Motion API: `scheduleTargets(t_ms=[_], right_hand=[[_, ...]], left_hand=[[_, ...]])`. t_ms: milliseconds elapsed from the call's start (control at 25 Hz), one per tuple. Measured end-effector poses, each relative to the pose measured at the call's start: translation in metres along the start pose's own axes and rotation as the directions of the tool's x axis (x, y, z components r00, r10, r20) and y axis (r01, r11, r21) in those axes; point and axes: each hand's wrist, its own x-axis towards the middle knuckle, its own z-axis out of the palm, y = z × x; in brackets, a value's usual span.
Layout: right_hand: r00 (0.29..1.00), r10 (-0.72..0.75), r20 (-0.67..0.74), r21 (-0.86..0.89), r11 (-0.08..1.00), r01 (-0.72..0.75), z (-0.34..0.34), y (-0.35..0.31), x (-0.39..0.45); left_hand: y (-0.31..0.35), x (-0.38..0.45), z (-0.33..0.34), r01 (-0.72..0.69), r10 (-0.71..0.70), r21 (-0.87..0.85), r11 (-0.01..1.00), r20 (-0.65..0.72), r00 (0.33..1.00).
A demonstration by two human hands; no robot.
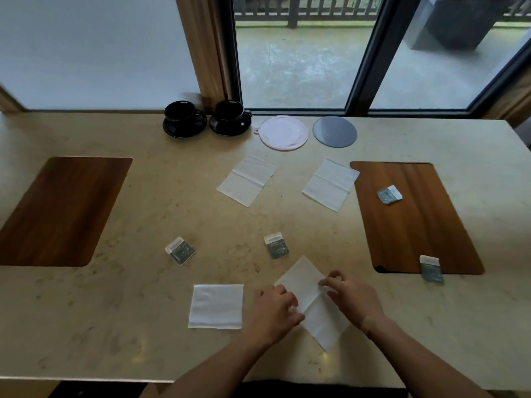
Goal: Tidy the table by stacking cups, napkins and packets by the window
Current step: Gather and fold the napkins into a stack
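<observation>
1. left hand [273,308] and right hand [349,295] are both pinching the near napkin [309,297], lying diamond-wise on the bench [115,311].
2. folded napkin [216,306] is sitting just left of it.
3. two more napkins [246,180] are lying mid-bench.
4. four packets [180,250] are lying scattered about.
5. two black cups [184,114] are sitting on saucers by the window [301,67].

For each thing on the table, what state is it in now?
Cups: two, upright on saucers, unstacked.
Nearest napkin: partly folded, both hands on it.
Square napkin: folded, flat.
Far napkins: two, unfolded, flat.
Packets: four, scattered.
Left hand: pinching napkin.
Right hand: pinching napkin.
</observation>
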Motion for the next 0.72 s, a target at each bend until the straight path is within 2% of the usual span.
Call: scheduleTargets(t_ms=[120,320,720], right_hand=[[1.000,-0.004,0.013,0.017,1.000,0.004,-0.001,0.006,0.005],[1.000,-0.005,0.009,0.008,1.000,0.005,0.000,0.010,0.011],[1.000,0.000,-0.021,0.046,0.999,0.001,-0.004,0.007,0.010]], left_hand=[[0.017,0.002,0.006,0.001,-0.003,0.065,0.998,0.022,1.000],[0.025,0.000,0.013,0.050,-0.044,0.107,0.993,-0.050,0.998],[0.026,0.004,0.021,0.008,0.004,0.162,0.987,-0.071,0.997]])
